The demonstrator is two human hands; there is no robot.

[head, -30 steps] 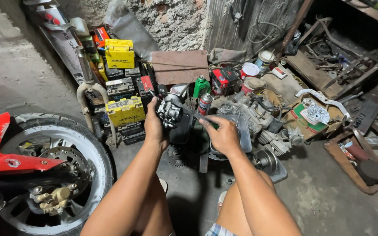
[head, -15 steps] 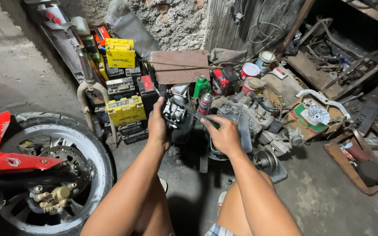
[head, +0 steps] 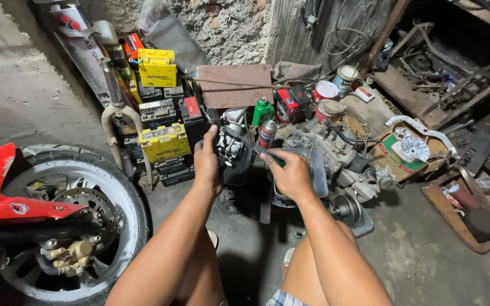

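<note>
Black engine part point(head: 232, 154) clamped in left hand point(head: 207, 161), raised slightly since before, right hand point(head: 291, 173) fingers pinched together beside it

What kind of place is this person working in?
Most likely a small motorcycle repair shop: a motorcycle wheel stands at the left, stacked batteries line the wall, and an engine sits on the concrete floor.

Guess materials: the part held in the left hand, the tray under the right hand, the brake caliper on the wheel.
Held part in the left hand: looks like cast metal, dull silver on a black body; possibly part plastic. Tray under the right hand: grey, smooth, probably plastic, though metal is possible. Brake caliper: cast metal with a gold finish.
</note>
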